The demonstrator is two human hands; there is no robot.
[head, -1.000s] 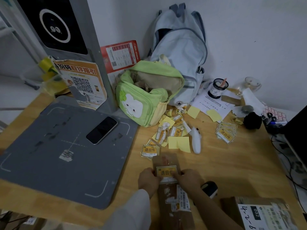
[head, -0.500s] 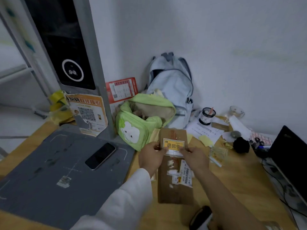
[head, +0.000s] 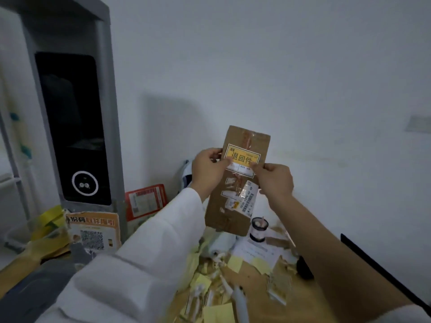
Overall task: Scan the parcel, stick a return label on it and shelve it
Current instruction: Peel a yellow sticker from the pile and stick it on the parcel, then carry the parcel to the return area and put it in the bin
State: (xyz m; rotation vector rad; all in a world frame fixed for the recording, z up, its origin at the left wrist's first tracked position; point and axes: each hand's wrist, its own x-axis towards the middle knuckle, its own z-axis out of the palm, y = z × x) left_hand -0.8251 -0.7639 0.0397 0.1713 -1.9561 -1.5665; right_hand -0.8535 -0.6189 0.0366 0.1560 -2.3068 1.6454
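where half a second earlier the parcel hung low over the wooden desk, it was now raised upright before the white wall, above the littered yellow slips. the left hand and right hand each pinched a side edge, thumbs pressing the yellow return label near its top. beyond, the grey scanner column loomed larger at left.

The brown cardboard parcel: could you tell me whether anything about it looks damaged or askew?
The brown cardboard parcel looks creased, with wrinkled clear tape; its yellow return label sits slightly tilted between left hand and right hand.
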